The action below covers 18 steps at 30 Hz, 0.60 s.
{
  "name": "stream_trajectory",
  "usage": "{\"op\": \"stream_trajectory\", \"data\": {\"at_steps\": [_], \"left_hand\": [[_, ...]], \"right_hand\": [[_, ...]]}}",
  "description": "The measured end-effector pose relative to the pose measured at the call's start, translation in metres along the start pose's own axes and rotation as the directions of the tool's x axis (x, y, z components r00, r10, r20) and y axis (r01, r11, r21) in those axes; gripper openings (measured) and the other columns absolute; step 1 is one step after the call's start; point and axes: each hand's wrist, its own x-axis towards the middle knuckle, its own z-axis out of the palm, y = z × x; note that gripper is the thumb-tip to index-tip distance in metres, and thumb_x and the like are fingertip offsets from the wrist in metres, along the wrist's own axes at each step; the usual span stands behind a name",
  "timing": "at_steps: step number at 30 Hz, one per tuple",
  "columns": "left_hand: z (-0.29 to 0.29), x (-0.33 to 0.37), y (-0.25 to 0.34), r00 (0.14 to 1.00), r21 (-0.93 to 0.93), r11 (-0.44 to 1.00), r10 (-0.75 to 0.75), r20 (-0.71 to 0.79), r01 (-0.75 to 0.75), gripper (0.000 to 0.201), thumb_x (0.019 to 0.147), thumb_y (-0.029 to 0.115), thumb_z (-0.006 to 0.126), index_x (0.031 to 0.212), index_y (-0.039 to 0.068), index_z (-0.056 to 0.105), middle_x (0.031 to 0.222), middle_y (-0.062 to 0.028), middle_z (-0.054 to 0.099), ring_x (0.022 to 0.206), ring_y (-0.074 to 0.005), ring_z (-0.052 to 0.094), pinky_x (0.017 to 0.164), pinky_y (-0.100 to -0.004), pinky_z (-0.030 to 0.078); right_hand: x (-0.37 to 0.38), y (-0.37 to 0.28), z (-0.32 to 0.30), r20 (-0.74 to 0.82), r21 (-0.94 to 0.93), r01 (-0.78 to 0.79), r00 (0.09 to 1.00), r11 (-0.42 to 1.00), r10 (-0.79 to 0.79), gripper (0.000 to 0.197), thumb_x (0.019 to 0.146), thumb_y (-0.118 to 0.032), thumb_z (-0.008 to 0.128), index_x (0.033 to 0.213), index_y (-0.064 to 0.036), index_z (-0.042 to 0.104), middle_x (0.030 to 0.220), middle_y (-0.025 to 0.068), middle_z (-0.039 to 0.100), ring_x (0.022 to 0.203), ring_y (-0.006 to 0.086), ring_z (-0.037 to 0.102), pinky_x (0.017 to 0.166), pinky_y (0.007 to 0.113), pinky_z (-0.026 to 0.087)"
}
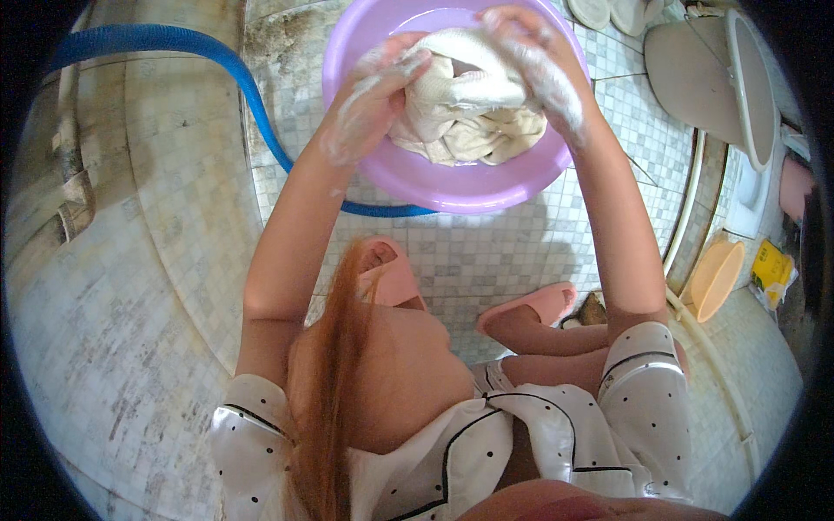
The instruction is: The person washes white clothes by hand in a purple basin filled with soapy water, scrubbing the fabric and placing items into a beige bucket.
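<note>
A light purple plastic basin [460, 195] stands on the tiled floor in front of me. In it a wet, cream-coloured knit garment [476, 130] is bunched up, its upper part raised in a fold between my hands. My left hand [372, 97] is closed on the left side of the cloth, with white suds over its back and wrist. On the right side, my right hand [540, 69] is bent over the upper edge of the cloth, also covered in foam. Its fingertips are partly hidden behind the fabric.
A blue corrugated hose [252, 95] curves from the left wall and passes under the basin. At the right stand a large pale tub [751, 95], an orange bowl [718, 280] and a yellow packet [772, 271]. A pale pipe [692, 204] runs along the right. My feet wear pink slippers [393, 278].
</note>
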Motion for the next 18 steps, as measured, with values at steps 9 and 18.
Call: {"op": "stream_trajectory", "data": {"at_steps": [9, 18], "left_hand": [[0.005, 0.005, -0.016, 0.949, 0.236, 0.96, 0.209, -0.237, -0.152, 0.027, 0.091, 0.024, 0.048, 0.096, -0.001, 0.057, 0.085, -0.0049, 0.057, 0.078, -0.0101, 0.053, 0.069, -0.0237, 0.043], [0.007, 0.017, -0.04, 0.932, -0.142, 0.989, -0.091, -0.35, 0.044, 0.034, 0.091, 0.04, 0.047, 0.089, 0.006, 0.054, 0.081, -0.002, 0.05, 0.069, -0.0118, 0.051, 0.059, -0.0262, 0.044]], "right_hand": [[-0.018, -0.005, 0.019, 0.176, -0.335, -0.146, 0.961, 0.931, 0.214, 0.032, 0.08, -0.032, 0.062, 0.079, -0.0004, 0.065, 0.069, 0.0069, 0.062, 0.062, 0.0105, 0.056, 0.058, 0.024, 0.044], [-0.057, 0.043, 0.054, 0.206, -0.647, 0.224, 0.972, 0.729, -0.116, 0.032, 0.084, -0.027, 0.056, 0.067, 0.0001, 0.062, 0.059, 0.0117, 0.059, 0.051, 0.0203, 0.055, 0.051, 0.032, 0.045]]}}
